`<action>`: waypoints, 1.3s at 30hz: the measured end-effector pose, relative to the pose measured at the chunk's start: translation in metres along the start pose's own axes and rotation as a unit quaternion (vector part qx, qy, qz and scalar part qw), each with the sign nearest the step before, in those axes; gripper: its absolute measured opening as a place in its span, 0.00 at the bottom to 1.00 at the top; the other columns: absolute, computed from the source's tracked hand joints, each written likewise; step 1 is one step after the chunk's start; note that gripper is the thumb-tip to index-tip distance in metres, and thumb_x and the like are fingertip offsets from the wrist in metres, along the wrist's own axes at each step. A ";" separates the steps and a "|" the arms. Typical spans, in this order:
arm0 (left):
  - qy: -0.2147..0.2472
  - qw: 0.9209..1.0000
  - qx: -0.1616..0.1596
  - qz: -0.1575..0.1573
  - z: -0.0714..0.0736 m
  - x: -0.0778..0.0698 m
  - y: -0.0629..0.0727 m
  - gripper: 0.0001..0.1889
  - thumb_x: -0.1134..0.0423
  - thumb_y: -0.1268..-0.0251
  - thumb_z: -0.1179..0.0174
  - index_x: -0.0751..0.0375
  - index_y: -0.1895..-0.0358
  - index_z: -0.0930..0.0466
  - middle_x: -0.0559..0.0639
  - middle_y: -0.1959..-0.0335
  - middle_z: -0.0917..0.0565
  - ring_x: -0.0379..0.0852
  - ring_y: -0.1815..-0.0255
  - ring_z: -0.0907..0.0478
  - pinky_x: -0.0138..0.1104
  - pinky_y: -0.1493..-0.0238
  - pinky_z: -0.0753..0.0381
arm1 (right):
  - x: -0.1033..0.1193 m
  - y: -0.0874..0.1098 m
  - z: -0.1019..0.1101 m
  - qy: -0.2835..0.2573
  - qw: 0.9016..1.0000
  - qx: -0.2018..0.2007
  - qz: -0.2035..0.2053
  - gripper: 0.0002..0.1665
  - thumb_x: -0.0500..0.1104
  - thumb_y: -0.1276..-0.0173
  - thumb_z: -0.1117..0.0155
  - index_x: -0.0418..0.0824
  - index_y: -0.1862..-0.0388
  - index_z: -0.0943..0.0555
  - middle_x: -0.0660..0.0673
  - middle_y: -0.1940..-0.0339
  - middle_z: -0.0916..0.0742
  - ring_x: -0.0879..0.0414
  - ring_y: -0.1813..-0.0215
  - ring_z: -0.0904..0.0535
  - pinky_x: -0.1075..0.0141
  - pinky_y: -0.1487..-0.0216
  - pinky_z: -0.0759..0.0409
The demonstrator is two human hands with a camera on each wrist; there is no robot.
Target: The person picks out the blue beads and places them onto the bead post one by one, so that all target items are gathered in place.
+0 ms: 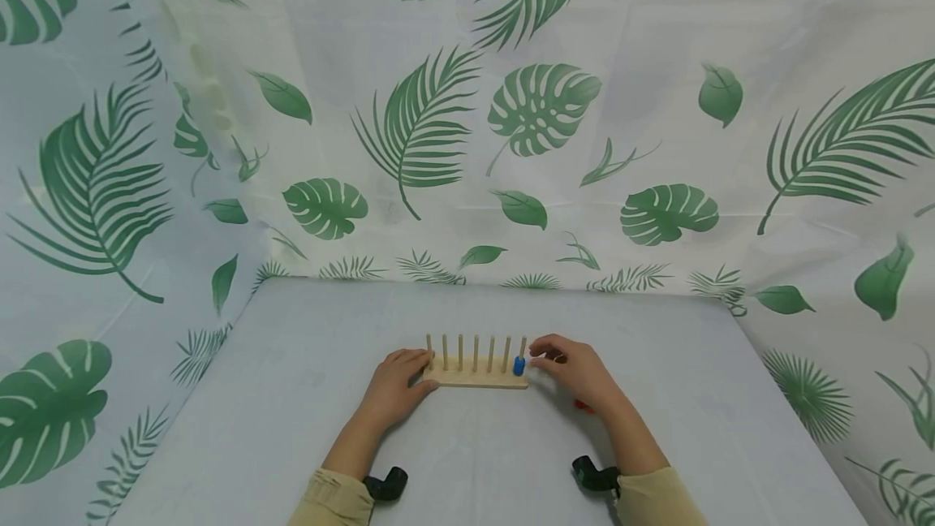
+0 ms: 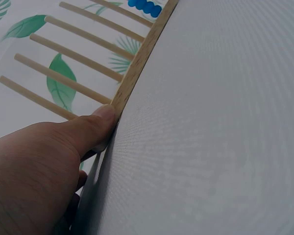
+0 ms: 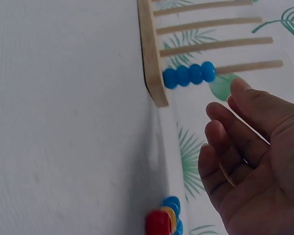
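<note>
A wooden peg rack (image 1: pixel 478 381) with a row of upright pegs stands on the table. My left hand (image 1: pixel 394 384) holds its left end, the thumb (image 2: pixel 100 120) pressed along the front edge of the base. Several blue beads (image 3: pixel 188 75) are stacked on the rightmost peg, down at the base, with the top of that peg bare. Just right of this stack is my right hand (image 1: pixel 577 368), its fingers loosely bent and apart from the beads. Nothing shows between its thumb and fingers (image 3: pixel 218 134) in the right wrist view.
Loose beads lie on the table near the right wrist: a red bead (image 3: pixel 158 223), a yellow bead (image 3: pixel 169 214) and blue beads (image 3: pixel 172 201). The right forearm partly covers them in the head view. A leaf-patterned curtain (image 1: pixel 438 128) hangs behind the white table (image 1: pixel 475 453).
</note>
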State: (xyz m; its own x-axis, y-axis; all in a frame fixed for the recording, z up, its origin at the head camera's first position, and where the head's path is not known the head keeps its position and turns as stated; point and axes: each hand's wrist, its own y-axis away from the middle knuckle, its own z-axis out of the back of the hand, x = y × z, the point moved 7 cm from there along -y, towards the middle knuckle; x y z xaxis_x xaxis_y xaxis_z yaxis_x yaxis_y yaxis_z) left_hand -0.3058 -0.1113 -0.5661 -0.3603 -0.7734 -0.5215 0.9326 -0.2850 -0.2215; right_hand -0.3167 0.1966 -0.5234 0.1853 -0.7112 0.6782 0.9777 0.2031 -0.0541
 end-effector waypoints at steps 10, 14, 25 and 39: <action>-0.001 1.000 0.003 0.001 0.000 0.000 0.000 0.29 0.48 0.36 0.35 0.56 0.34 0.23 0.49 0.36 0.21 0.57 0.31 0.30 0.53 0.29 0.32 | -0.025 0.007 0.030 0.010 0.999 -0.004 -0.039 0.13 0.54 0.30 0.35 0.54 0.49 0.17 0.53 0.52 0.12 0.53 0.50 0.19 0.54 0.47 0.17; -0.002 1.000 0.003 0.003 0.000 -0.001 0.000 0.29 0.48 0.36 0.35 0.56 0.34 0.23 0.49 0.36 0.21 0.56 0.31 0.30 0.53 0.29 0.32 | -0.040 0.010 0.038 0.015 0.997 0.000 -0.069 0.17 0.57 0.29 0.37 0.53 0.46 0.18 0.51 0.50 0.13 0.51 0.48 0.20 0.55 0.49 0.17; 0.002 1.000 0.003 0.006 -0.001 0.002 0.000 0.29 0.48 0.35 0.35 0.56 0.34 0.23 0.49 0.35 0.21 0.56 0.30 0.30 0.52 0.29 0.32 | -0.077 0.016 0.041 0.019 0.994 0.038 -0.102 0.15 0.53 0.29 0.37 0.51 0.47 0.16 0.47 0.46 0.15 0.50 0.46 0.22 0.52 0.47 0.17; 0.003 1.000 0.001 0.003 -0.001 0.001 0.000 0.29 0.48 0.36 0.35 0.56 0.34 0.23 0.49 0.35 0.21 0.56 0.30 0.30 0.52 0.29 0.32 | -0.096 0.020 0.041 0.012 0.991 0.066 -0.119 0.12 0.53 0.35 0.30 0.49 0.58 0.17 0.48 0.60 0.17 0.52 0.56 0.26 0.64 0.57 0.24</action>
State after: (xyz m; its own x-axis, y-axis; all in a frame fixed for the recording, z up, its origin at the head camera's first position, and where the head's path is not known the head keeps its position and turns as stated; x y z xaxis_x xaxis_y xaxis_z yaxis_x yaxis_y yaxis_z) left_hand -0.3065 -0.1114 -0.5674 -0.3543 -0.7718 -0.5281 0.9349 -0.2805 -0.2172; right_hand -0.3194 0.2966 -0.5597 -0.0451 -0.7650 0.6425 0.9728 0.1125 0.2023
